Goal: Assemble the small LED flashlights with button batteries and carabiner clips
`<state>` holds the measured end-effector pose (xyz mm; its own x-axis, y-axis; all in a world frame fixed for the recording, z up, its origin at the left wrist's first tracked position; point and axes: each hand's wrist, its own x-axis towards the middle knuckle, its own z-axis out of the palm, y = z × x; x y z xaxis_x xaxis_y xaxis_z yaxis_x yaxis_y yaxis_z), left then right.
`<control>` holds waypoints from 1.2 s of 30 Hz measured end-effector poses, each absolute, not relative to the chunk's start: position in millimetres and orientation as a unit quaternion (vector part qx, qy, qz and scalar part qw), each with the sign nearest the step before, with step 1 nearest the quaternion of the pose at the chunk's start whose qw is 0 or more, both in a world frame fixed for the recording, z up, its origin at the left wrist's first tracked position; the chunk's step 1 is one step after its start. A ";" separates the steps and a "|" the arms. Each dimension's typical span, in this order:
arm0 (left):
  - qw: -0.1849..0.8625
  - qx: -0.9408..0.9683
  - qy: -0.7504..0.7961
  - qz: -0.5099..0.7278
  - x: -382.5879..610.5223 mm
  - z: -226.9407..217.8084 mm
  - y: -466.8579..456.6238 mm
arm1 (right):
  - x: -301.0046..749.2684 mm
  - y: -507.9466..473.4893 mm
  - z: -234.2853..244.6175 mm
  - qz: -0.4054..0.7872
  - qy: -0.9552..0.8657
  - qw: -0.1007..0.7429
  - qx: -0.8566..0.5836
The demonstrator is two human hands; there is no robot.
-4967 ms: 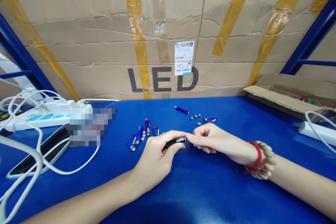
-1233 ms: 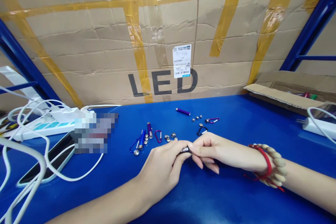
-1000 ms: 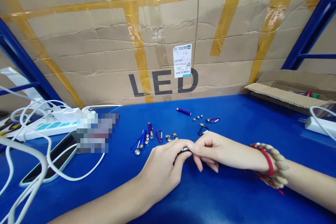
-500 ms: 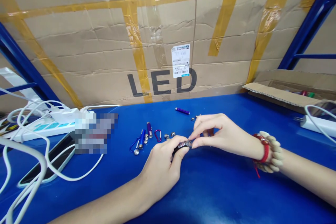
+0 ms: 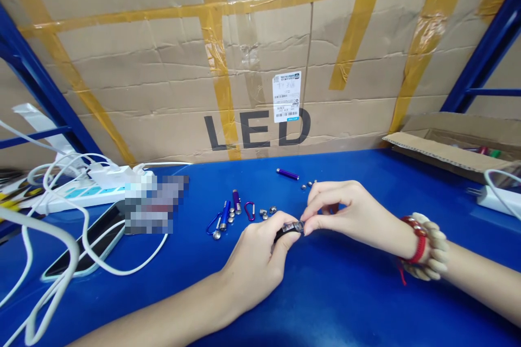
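My left hand is closed around a small black flashlight, its end pointing right and partly covered by my fingers. At that end, the thumb and fingertips of my right hand are pinched together; whatever they hold is too small to make out. Beyond my left hand lie a blue flashlight with a blue carabiner, a short purple flashlight and a dark red carabiner. Several button cells and small metal parts lie among them. Farther back is a purple tube.
White cables, a power strip and a phone occupy the left side. An open cardboard box and a white adapter stand at the right. A large taped carton backs the blue table.
The whole view has shifted slightly, so everything appears a little farther right. Both hands stay together at the black flashlight's end, with the right fingertips pressed close to it.
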<state>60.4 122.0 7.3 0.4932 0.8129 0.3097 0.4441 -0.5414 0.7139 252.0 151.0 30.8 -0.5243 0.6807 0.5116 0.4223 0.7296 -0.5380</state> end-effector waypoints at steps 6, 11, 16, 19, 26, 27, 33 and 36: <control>0.291 0.830 0.363 0.307 59.4 8.9 121.8 | 250.7 149.8 32.5 0.221 -0.844 0.354 -0.336; 0.295 0.831 0.372 0.290 59.4 8.3 121.1 | 251.1 155.6 27.2 0.300 -0.817 0.330 -0.366; 0.323 0.826 0.372 0.274 58.4 6.0 120.8 | 251.2 157.9 23.4 0.372 -0.795 0.294 -0.377; 0.331 0.831 0.361 0.265 56.7 5.8 119.9 | 251.0 156.2 23.8 0.401 -0.790 0.274 -0.374; 0.330 0.836 0.343 0.274 56.1 3.7 120.6 | 250.3 153.7 24.1 0.392 -0.794 0.278 -0.373; 0.330 0.837 0.340 0.274 56.2 3.2 121.1 | 250.0 153.8 23.9 0.392 -0.794 0.279 -0.371; 0.332 0.840 0.327 0.279 55.2 3.9 121.4 | 250.6 153.8 22.8 0.424 -0.787 0.268 -0.360; 0.325 0.850 0.316 0.268 55.3 6.2 119.1 | 252.6 154.6 21.0 0.475 -0.779 0.241 -0.331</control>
